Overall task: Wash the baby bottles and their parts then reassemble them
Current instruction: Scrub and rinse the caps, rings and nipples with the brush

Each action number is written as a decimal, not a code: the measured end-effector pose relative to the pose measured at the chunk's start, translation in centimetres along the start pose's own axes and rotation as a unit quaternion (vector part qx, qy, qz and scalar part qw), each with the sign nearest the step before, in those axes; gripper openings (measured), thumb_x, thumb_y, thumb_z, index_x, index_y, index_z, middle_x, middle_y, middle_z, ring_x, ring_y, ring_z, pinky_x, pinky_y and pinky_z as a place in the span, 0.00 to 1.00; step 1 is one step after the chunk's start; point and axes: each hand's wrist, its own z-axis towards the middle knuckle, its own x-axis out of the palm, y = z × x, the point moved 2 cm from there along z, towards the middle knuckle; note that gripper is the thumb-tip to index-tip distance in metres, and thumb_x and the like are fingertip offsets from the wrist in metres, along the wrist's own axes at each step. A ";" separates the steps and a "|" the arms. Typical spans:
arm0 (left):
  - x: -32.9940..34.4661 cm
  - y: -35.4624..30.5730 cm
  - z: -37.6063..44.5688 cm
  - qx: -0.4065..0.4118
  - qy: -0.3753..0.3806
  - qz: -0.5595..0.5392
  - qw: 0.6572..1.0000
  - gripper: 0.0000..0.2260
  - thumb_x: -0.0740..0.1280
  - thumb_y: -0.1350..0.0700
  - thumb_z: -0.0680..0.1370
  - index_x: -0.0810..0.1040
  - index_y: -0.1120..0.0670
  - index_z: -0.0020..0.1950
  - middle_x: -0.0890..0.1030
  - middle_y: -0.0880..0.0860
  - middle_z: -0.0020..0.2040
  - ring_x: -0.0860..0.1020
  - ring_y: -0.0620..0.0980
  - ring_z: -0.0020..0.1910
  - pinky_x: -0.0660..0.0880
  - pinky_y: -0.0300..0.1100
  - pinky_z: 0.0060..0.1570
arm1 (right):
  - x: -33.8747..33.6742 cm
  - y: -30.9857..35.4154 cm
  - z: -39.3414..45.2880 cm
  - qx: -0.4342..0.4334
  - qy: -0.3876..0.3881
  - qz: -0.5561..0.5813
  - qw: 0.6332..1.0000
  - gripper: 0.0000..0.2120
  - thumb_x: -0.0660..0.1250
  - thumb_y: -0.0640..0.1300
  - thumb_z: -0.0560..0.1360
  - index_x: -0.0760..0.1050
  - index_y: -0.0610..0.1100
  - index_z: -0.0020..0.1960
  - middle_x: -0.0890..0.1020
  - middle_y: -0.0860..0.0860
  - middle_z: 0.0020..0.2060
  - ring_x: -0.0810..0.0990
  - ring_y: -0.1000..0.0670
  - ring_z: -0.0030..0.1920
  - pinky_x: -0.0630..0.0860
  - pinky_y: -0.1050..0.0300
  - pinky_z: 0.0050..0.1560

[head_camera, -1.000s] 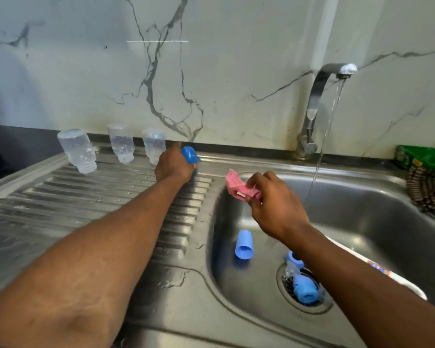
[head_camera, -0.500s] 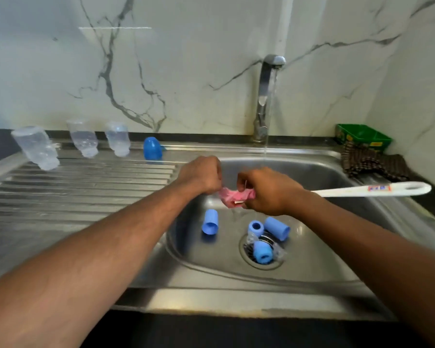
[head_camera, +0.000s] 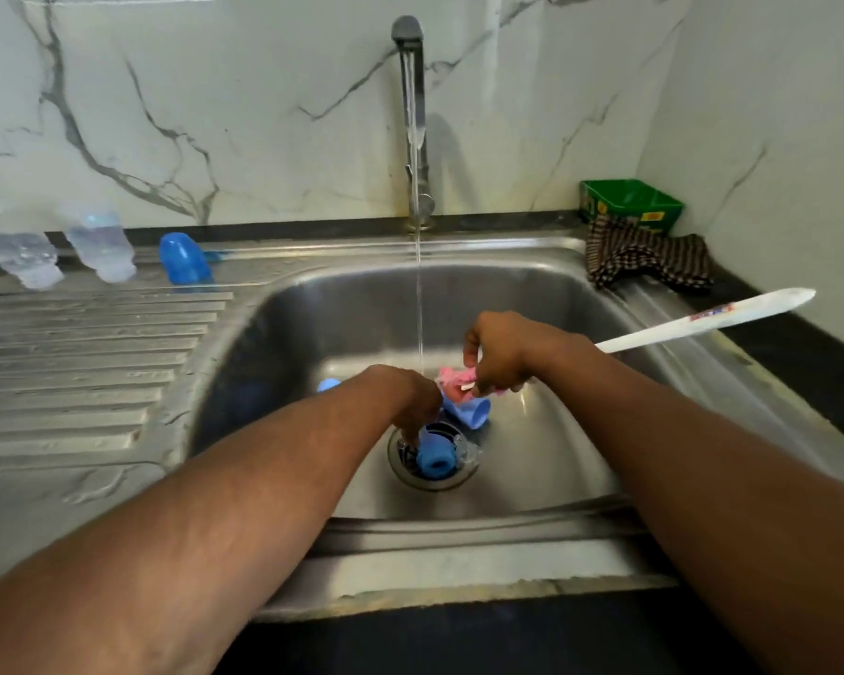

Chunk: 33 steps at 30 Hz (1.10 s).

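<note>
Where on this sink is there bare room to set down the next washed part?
Bare: the ribbed drainboard in front of the clear bottles and blue cap. Crowded: the drain, where the left hand reaches among blue parts.

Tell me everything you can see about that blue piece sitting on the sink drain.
The blue plastic bottle part is a short cylinder with a round opening, lying on its side over the steel drain strainer, opening facing the camera. A clear plastic piece sits against its right side. It looks wet. The left hand reaches down with its fingers at its upper left edge.
</note>
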 end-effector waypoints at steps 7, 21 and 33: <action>1.1 2.5 1.5 -0.075 -0.101 -0.092 0.988 0.15 0.68 0.50 0.77 0.78 0.54 0.61 0.81 0.56 0.58 0.80 0.57 0.54 0.76 0.47 0.47 | -0.8 0.5 0.4 0.001 -0.083 0.040 0.996 0.17 0.74 0.45 0.71 0.77 0.43 0.58 0.82 0.44 0.54 0.82 0.43 0.52 0.80 0.46 0.56; -4.6 3.5 -2.7 -0.003 -0.293 -0.849 0.440 0.08 0.60 0.54 0.84 0.77 0.55 0.49 0.78 0.54 0.41 0.77 0.50 0.32 0.76 0.39 0.29 | -4.8 2.3 -3.0 -0.033 -0.331 0.004 0.943 0.25 0.61 0.41 0.78 0.64 0.49 0.74 0.70 0.43 0.66 0.76 0.36 0.60 0.73 0.47 0.54; -6.1 5.2 -3.8 0.087 -0.334 -0.863 0.368 0.11 0.59 0.51 0.84 0.79 0.53 0.52 0.85 0.50 0.42 0.79 0.47 0.36 0.73 0.37 0.31 | -6.6 3.6 0.9 -0.111 -0.282 0.320 0.898 0.19 0.63 0.48 0.81 0.71 0.51 0.71 0.80 0.48 0.59 0.79 0.52 0.45 0.75 0.56 0.42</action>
